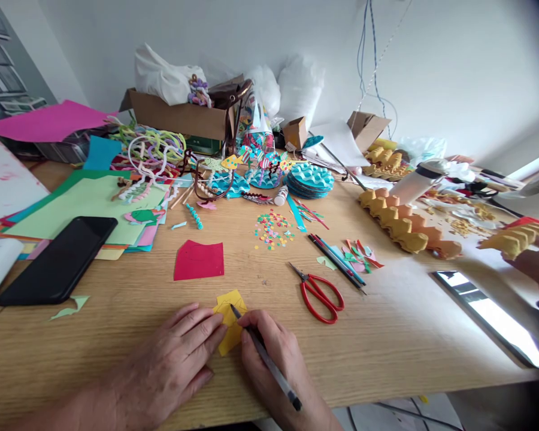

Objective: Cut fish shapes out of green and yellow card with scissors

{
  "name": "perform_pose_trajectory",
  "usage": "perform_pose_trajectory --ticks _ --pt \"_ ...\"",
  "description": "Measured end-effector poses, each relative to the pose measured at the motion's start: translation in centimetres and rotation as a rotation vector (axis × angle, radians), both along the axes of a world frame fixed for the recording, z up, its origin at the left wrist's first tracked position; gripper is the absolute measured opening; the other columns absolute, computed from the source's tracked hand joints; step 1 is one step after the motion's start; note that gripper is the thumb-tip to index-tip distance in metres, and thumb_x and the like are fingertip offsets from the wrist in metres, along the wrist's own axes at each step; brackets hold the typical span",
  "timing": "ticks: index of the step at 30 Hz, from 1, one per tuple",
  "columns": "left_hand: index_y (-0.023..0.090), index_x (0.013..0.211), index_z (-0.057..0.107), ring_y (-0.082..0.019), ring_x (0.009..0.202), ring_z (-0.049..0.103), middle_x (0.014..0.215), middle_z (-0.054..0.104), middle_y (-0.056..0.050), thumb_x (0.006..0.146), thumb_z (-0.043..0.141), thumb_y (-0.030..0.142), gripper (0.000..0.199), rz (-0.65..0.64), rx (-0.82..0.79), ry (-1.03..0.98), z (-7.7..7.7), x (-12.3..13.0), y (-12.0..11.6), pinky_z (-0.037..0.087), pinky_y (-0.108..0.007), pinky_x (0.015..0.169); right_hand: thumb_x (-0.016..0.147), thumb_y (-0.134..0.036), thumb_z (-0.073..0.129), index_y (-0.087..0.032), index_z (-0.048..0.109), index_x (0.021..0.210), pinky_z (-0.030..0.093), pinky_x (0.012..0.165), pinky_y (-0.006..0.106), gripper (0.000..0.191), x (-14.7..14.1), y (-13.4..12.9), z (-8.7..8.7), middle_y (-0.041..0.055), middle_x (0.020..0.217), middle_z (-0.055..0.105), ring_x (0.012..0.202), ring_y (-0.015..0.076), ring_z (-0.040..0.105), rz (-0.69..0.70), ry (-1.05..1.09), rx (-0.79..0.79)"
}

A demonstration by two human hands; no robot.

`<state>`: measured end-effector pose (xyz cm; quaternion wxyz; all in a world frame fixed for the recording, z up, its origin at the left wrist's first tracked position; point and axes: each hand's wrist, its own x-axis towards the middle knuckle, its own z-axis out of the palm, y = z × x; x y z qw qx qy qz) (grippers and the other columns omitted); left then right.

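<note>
In the head view, the yellow paper (232, 331) lay at the lower centre of the frame, flat on the wood-grained worktop (377, 353). The left hand (175, 347) was spread palm-down with fingers extended, fingertips on the paper's left side; this presumably braced the small sheet against sliding. The right hand (276, 353) was closed on a dark pen (269, 361) in a writing grip, tip on the drawn lines, apparently for fine control. Right of centre, the scissors (318, 293) pointed toward the upper left, seemingly positioned within easy reach; their loop handles were smooth and red. Left of centre, the red paper (200, 261) was flat and matte, with an uneven upper edge. Small, multicoloured confetti (273, 230) formed a loose scatter at centre. At right, the egg carton (393, 222) showed peaked, pulp-like ridges.
</note>
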<state>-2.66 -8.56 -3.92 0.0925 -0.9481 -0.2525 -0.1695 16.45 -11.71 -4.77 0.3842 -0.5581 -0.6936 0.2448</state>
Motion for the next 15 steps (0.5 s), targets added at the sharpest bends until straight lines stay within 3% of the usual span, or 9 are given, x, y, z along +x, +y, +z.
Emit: perform_pose_trajectory --ticks 10,15 --pt "0.014 0.111 0.06 -0.021 0.103 0.057 0.108 0.07 -0.004 0.085 0.047 0.019 0.029 -0.015 0.034 -0.057 0.0 0.1 0.2 0.044 -0.034 0.092 0.082 -0.012 0.043 -0.019 0.054 0.085 0.043 0.058 0.018 0.013 0.3 0.0 0.6 0.0001 0.07 0.061 0.061 0.0109 0.057 -0.016 0.097 0.003" --pt "0.015 0.119 0.056 -0.023 0.109 0.054 0.116 0.066 -0.004 0.083 0.049 0.014 0.037 -0.009 -0.044 -0.028 -0.8 -0.3 0.1 0.043 -0.036 0.096 0.084 -0.02 0.047 -0.018 0.054 0.083 0.039 0.052 0.016 0.007 1.4 0.6 2.0 -0.0018 0.066 0.059 0.056 0.0093 0.052 0.072 0.199 -0.121"
